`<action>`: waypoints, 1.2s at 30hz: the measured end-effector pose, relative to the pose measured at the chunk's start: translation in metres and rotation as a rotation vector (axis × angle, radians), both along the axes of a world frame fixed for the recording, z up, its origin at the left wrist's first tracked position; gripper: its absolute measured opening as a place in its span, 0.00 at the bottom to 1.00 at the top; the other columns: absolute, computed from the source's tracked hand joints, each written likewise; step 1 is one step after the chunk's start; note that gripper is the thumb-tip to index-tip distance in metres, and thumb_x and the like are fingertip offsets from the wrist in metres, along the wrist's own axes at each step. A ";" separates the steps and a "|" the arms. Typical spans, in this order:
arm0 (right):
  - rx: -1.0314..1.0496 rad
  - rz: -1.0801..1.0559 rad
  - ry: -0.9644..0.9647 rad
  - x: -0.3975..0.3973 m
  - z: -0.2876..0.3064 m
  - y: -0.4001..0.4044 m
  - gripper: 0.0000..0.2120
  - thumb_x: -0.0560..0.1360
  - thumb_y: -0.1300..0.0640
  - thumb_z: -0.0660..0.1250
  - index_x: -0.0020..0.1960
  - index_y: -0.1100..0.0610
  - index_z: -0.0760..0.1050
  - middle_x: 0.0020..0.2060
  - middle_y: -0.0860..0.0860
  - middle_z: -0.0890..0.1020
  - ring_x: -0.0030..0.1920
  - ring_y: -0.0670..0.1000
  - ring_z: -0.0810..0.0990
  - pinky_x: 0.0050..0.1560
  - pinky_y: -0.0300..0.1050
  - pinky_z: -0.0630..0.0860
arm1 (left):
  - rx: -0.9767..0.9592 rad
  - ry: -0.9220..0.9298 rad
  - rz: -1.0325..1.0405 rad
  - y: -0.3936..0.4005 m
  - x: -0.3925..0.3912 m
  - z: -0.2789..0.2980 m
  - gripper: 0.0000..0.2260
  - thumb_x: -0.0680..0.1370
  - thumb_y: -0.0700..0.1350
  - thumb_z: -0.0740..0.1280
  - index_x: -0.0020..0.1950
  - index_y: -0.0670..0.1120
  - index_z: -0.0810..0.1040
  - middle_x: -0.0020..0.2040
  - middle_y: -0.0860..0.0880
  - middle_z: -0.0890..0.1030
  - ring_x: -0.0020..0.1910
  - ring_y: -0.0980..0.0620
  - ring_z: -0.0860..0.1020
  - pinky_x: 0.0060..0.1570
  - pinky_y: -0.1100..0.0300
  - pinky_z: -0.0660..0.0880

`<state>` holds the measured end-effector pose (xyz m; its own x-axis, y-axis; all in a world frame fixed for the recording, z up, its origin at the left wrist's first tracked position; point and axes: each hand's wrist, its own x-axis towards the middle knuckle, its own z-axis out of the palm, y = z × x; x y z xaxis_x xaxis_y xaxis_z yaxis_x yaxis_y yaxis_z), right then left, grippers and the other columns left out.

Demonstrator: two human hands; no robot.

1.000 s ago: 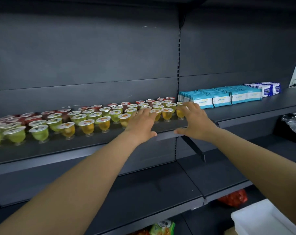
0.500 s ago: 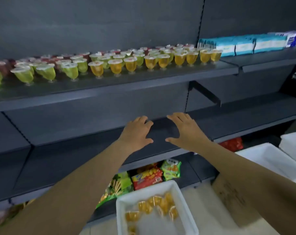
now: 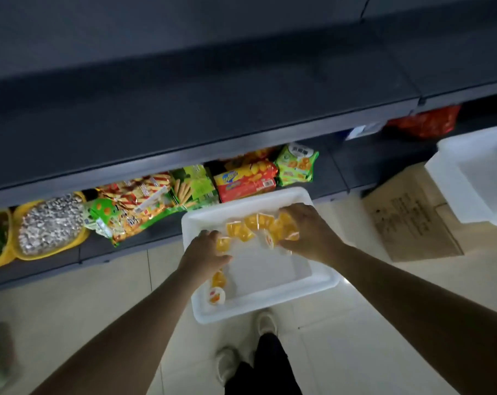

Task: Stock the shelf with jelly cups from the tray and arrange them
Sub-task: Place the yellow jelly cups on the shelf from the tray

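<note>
Both hands have dropped from the shelf down into the white tray (image 3: 321, 280) on the floor. The right hand (image 3: 310, 232) lies curled over a cluster of orange jelly cups (image 3: 253, 223) at the tray's far end, seemingly gathering several. The left hand (image 3: 207, 252) covers a cup near the tray's left wall, fingers bent onto it; whether it has a firm grip I cannot tell. Two more cups (image 3: 216, 292) lie near the front-left corner. A fresh pick-up is beginning; snack packets (image 3: 247, 178) fill the lowest shelf (image 3: 184, 124) just beyond.
</note>
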<state>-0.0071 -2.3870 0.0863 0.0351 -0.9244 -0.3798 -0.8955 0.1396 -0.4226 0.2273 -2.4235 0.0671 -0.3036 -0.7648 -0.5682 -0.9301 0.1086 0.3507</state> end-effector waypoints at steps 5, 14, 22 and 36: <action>0.123 0.001 -0.111 0.001 -0.106 -0.015 0.32 0.71 0.51 0.73 0.71 0.55 0.66 0.67 0.53 0.70 0.67 0.54 0.65 0.66 0.44 0.62 | 0.114 -0.036 0.179 -0.002 0.002 -0.100 0.22 0.76 0.52 0.67 0.66 0.43 0.70 0.62 0.44 0.74 0.60 0.45 0.74 0.51 0.60 0.68; 0.202 0.331 -0.066 0.032 -0.253 -0.079 0.32 0.75 0.56 0.69 0.74 0.60 0.60 0.73 0.55 0.63 0.74 0.52 0.58 0.71 0.39 0.51 | 0.080 0.018 0.388 -0.035 -0.012 -0.244 0.26 0.74 0.52 0.70 0.67 0.40 0.70 0.64 0.43 0.75 0.64 0.44 0.72 0.61 0.57 0.67; 0.239 0.557 0.063 0.052 -0.299 -0.115 0.23 0.75 0.58 0.68 0.69 0.57 0.69 0.67 0.54 0.71 0.68 0.55 0.67 0.65 0.44 0.63 | 0.017 0.139 0.594 -0.046 -0.018 -0.286 0.20 0.70 0.46 0.73 0.59 0.42 0.76 0.56 0.45 0.80 0.57 0.46 0.76 0.51 0.61 0.68; 0.333 0.470 0.140 0.039 -0.311 -0.093 0.18 0.73 0.55 0.71 0.59 0.61 0.75 0.57 0.57 0.77 0.59 0.57 0.76 0.55 0.46 0.71 | 0.124 0.162 0.701 -0.048 -0.018 -0.286 0.17 0.71 0.53 0.73 0.51 0.41 0.80 0.47 0.44 0.82 0.49 0.46 0.79 0.43 0.61 0.69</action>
<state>0.0320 -2.4797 -0.2242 0.3409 -0.6517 -0.6776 -0.9374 -0.1808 -0.2977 0.2091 -2.4711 -0.2192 0.1459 -0.7437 -0.6524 -0.7022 -0.5424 0.4613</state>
